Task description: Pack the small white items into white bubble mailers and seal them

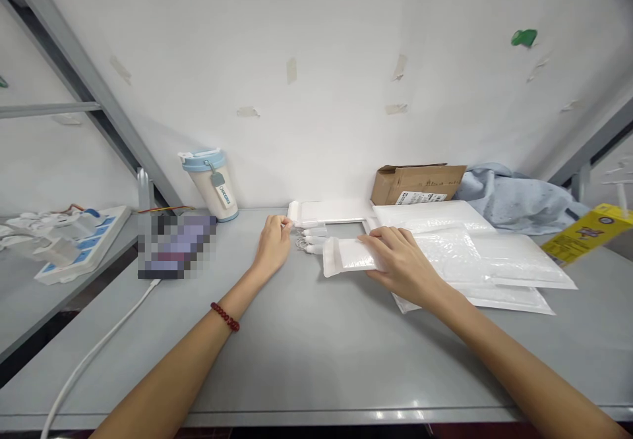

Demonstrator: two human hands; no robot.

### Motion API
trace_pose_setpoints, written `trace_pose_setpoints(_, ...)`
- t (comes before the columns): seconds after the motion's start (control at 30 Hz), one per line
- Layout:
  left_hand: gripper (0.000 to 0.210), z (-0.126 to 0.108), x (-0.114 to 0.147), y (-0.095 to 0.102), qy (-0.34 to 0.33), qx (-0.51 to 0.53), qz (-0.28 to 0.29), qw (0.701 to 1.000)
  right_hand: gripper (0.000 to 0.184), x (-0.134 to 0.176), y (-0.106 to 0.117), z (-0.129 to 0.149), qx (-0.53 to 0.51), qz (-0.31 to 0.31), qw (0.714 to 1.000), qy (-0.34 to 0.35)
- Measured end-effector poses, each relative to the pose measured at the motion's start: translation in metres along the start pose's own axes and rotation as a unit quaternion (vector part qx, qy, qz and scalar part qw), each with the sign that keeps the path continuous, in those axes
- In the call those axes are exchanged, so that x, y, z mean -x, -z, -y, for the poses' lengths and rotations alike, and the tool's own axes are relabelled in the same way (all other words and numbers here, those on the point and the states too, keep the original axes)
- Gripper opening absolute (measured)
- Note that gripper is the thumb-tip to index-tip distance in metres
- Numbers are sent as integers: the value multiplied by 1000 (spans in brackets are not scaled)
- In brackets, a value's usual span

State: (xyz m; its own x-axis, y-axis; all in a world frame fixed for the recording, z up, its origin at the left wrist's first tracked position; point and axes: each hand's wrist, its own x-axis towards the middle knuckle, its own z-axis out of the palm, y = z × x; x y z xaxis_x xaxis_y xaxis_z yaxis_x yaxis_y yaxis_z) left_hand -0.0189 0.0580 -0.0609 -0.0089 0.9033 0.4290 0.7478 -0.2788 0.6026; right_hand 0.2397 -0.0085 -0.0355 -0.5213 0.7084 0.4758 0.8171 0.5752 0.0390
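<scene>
A small white bubble mailer (350,256) is gripped in my right hand (403,261), its flap end pointing left. The fingers of my left hand (273,244) are pinched together beside several small white cables (312,236). What the left fingertips hold, if anything, is too small to make out. The cables have pale ends and thin looped cords, and lie between my two hands, just left of the mailer. Behind them, flat white packaging (341,211) lies against the wall.
Larger bubble mailers (445,248) are stacked right of my right hand. Behind them are a cardboard box (420,183), a light blue cloth (514,195) and a yellow box (583,231). A tumbler (210,185), a blurred phone (179,248) and a power strip (89,248) stand left.
</scene>
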Motion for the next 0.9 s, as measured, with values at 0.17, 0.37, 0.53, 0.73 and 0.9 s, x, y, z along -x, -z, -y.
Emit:
trace_pose_setpoints(0.17, 14, -24, 13, 21, 42, 73, 0, 996, 40, 0, 0, -1, -9, -14, 1000, -8)
trace_pose_setpoints(0.37, 16, -47, 23, 40, 50, 104, 59, 992, 40, 0, 0, -1, -7, -11, 1000, -20)
trace_pose_setpoints(0.53, 15, -56, 28, 44, 45, 99, 111, 988, 40, 1, -1, -4, 21, -3, 1000, -21)
trace_pose_setpoints(0.73, 15, -56, 37, 36, -7, 75, 152, 986, 40, 1, -2, -7, 20, -12, 999, -29)
trace_pose_setpoints(0.9, 16, -57, 37, 39, -17, 81, 184, 979, 39, 0, -2, -6, 32, -16, 999, -28)
